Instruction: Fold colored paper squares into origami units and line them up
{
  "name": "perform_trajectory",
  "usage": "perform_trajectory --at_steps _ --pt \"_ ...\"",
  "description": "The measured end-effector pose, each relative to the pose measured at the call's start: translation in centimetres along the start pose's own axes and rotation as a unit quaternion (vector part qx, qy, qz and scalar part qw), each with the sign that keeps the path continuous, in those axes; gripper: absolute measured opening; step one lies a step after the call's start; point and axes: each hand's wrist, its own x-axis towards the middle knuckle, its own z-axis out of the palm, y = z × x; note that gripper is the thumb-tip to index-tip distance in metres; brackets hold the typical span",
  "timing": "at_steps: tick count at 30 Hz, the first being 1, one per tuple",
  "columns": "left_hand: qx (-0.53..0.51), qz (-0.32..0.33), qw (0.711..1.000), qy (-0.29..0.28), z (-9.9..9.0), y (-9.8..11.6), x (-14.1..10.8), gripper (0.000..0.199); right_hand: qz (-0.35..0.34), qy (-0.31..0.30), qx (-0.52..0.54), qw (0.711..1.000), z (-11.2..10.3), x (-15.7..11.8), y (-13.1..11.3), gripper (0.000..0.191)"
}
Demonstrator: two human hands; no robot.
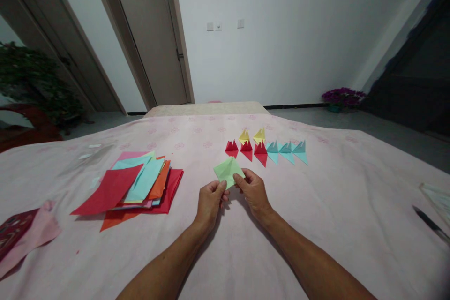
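Note:
A folded square of light green paper (228, 170), turned like a diamond with crease lines on it, is held just above the pink cloth. My left hand (211, 201) pinches its lower left edge between thumb and fingers. On the lower right edge, my right hand (255, 192) grips it with the thumb on top. Beyond the hands stand small folded paper figures in rows: red ones (246, 150), light blue ones (287, 151) and two yellow ones (259, 136).
A loose pile of coloured paper sheets (144, 180) lies left of my hands. At the far left are a dark red packet (17, 232) and pink cloth or paper (47, 227). A black pen (431, 222) rests near the right edge of the patterned tablecloth (333, 206).

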Motion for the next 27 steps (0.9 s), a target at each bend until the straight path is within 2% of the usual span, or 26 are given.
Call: perform_trajectory --at_steps 6,12,16,20,22,24,27 --pt "-0.005 0.002 1.0 0.02 0.0 -0.2 0.2 0.051 0.042 -0.022 -0.012 0.999 0.6 -0.6 0.4 0.038" --pt "0.043 0.049 0.997 0.036 -0.3 -0.8 0.3 0.055 0.042 0.0 -0.005 0.999 0.5 -0.9 0.4 0.042" --pt "0.023 0.045 0.999 0.011 -0.7 -0.6 0.5 0.052 0.052 0.015 -0.006 0.999 -0.2 -0.4 1.0 0.045" --pt "-0.049 0.02 0.998 -0.019 -0.8 0.0 1.0 0.048 0.06 -0.008 -0.016 0.998 -0.2 -0.2 0.9 0.045" --pt "-0.106 -0.015 0.994 -0.023 -0.7 0.4 1.1 0.043 0.058 -0.038 -0.006 0.998 0.2 -0.4 0.6 0.045" --pt "-0.207 -0.091 0.974 -0.021 -0.7 1.0 1.1 0.034 0.042 -0.06 0.015 0.997 0.6 -0.6 0.2 0.045" --pt "-0.355 -0.254 0.899 -0.035 -0.7 1.9 0.9 0.019 -0.02 -0.017 -0.001 1.0 0.8 -0.8 -0.3 0.032"
